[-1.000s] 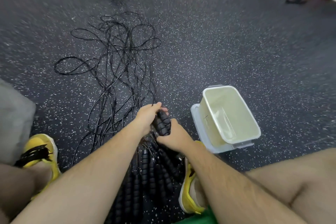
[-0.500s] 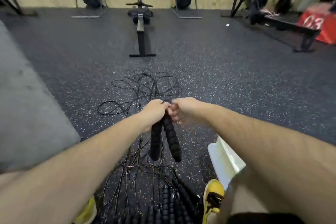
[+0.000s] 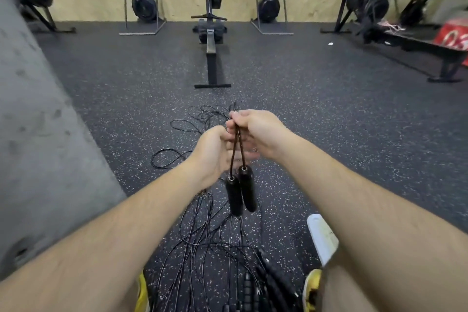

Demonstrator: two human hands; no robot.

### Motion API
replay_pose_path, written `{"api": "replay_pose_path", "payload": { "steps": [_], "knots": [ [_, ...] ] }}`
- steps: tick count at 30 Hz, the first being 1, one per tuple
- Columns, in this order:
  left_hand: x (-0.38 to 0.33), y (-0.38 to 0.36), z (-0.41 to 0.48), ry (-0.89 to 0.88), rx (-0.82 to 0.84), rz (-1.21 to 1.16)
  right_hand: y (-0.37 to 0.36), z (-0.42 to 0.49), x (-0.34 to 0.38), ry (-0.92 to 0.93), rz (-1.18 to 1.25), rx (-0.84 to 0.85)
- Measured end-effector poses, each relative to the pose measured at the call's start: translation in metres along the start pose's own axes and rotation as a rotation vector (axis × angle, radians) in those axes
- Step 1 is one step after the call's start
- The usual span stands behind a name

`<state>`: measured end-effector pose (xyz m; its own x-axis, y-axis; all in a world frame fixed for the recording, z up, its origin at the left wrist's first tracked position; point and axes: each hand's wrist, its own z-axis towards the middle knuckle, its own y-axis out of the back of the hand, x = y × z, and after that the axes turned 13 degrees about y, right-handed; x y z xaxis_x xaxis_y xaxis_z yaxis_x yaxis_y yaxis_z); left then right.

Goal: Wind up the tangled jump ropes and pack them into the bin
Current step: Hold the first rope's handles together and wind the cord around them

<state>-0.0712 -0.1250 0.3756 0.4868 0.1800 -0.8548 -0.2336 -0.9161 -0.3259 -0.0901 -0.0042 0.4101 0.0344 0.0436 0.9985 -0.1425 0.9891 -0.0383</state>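
Note:
One jump rope hangs in front of me. My right hand (image 3: 255, 132) pinches its two thin cords (image 3: 238, 144) together at the top. The two black handles (image 3: 240, 194) dangle side by side below that pinch. My left hand (image 3: 214, 153) sits just left of and behind the cords, fingers loosely curled, not plainly gripping them. The tangled pile of black ropes (image 3: 202, 243) spreads over the floor beneath, with several ribbed handles (image 3: 268, 278) near my feet. Only a white corner of the bin (image 3: 321, 238) shows behind my right forearm.
A grey padded block (image 3: 38, 134) fills the left side. A rowing machine (image 3: 211, 40) lies straight ahead, with more machines along the plywood wall and a low bench (image 3: 417, 45) at right. My yellow shoes (image 3: 311, 289) flank the rope handles on the speckled rubber floor.
My left hand has let go of the two handles, which now hang lower on their cords. My right hand has risen and pinches the cords. My head has tilted up.

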Motion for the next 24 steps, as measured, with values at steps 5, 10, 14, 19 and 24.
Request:
{"api": "replay_pose_path", "payload": {
  "steps": [5,10,14,19,24],
  "knots": [
    [-0.021,0.008,0.018,0.040,-0.126,-0.190,0.000,0.000,0.001,0.106,-0.190,0.099],
    [-0.030,0.007,0.038,0.043,-0.221,-0.184,0.001,-0.010,-0.028,-0.060,-0.344,0.286],
    [-0.026,0.004,0.036,-0.077,-0.284,0.187,0.003,0.001,-0.026,-0.086,-0.200,0.130],
    [-0.038,0.009,0.025,-0.147,-0.321,0.414,-0.002,0.021,-0.005,-0.104,0.003,-0.001],
    [-0.034,0.011,0.012,-0.048,-0.077,0.363,-0.006,0.045,0.009,-0.093,0.207,0.004]
  ]
}}
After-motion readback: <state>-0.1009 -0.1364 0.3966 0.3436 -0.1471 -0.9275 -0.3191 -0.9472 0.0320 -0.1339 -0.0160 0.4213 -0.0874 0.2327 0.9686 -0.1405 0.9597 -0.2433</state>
